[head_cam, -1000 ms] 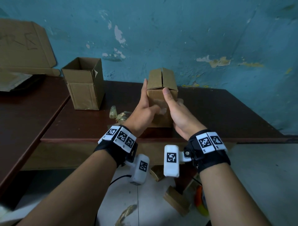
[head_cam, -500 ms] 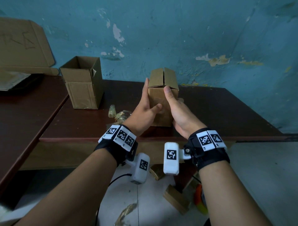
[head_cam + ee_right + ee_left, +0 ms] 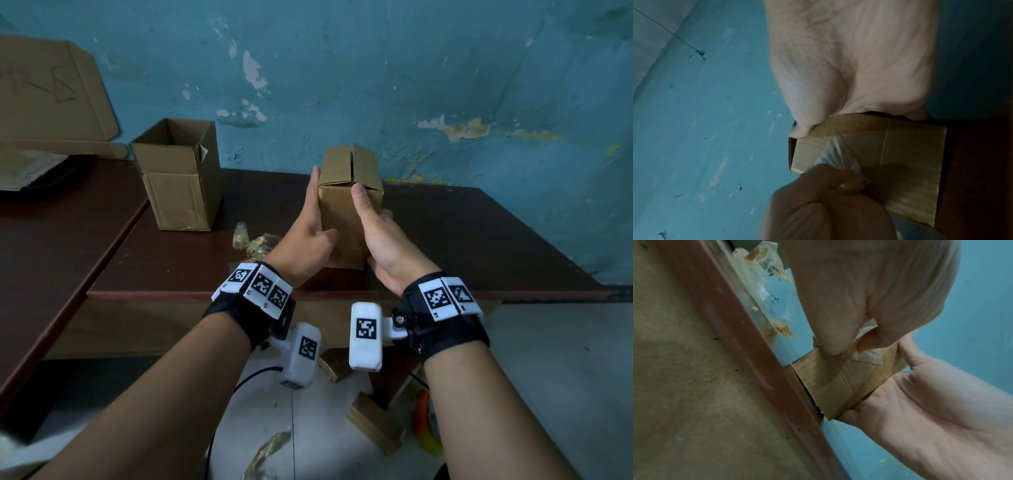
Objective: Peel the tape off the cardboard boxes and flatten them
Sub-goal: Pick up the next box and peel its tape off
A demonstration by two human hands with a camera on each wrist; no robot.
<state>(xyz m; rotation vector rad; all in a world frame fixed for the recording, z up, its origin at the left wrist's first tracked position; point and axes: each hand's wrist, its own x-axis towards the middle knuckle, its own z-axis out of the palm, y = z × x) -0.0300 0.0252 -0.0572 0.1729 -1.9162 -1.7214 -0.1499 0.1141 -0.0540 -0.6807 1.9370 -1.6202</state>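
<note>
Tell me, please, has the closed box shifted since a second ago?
No: the closed box stays by the table's front edge, equally far from the open box.

Dark brown table (image 3: 479, 240) vs. blue wall (image 3: 411, 68) w/ peeling paint. 2nd dark table (image 3: 51, 240) at left. Below, on pale floor (image 3: 565, 377): wood blocks (image 3: 373, 423), orange-yellow item (image 3: 424, 425), black cable (image 3: 253, 373).

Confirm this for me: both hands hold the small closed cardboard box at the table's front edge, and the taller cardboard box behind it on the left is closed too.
Not quite. In the head view the taller brown cardboard box stands open at the top. The rest holds: the left hand and right hand hold the small closed cardboard box at the dark wooden table's front edge.
</note>
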